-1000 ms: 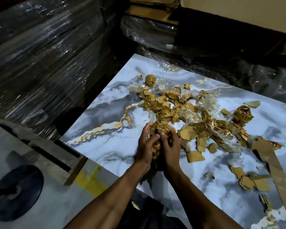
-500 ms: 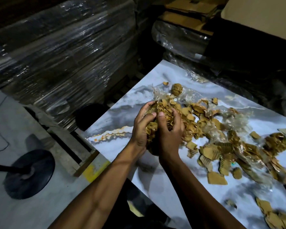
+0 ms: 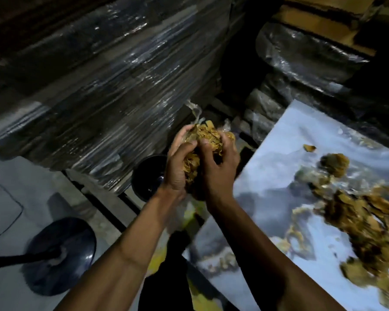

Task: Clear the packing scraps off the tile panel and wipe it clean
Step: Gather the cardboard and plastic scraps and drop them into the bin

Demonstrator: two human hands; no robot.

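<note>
One stretch-wrapped pallet stack (image 3: 94,86) fills the upper left; a second wrapped stack (image 3: 301,61) sits upper right, with cardboard boxes (image 3: 319,25) above it, count unclear.

One marble-patterned tile panel (image 3: 290,158), pale blue-grey with gold veining, occupies the right side, lying flat. On it: one large heap of loose packing scraps (image 3: 364,216), brown cardboard bits mixed with clear film, blurred; individual pieces not countable. One separate crumpled wad (image 3: 334,162) lies just beyond the heap, and one small stray chip (image 3: 309,148) further toward the panel's far edge.

One round black stand base (image 3: 58,254) with a dark pole rests on the grey floor, lower left. One dark round object (image 3: 147,176) sits near the pallet stack's foot, partly hidden behind the wrist.

Two hands, both bare. Left hand (image 3: 177,169) and right hand (image 3: 220,171) are cupped together around one scrap bundle (image 3: 206,140), fingers curled in, pressing it from both sides. The bundle is held off the panel, beyond its left edge, above the floor gap.
</note>
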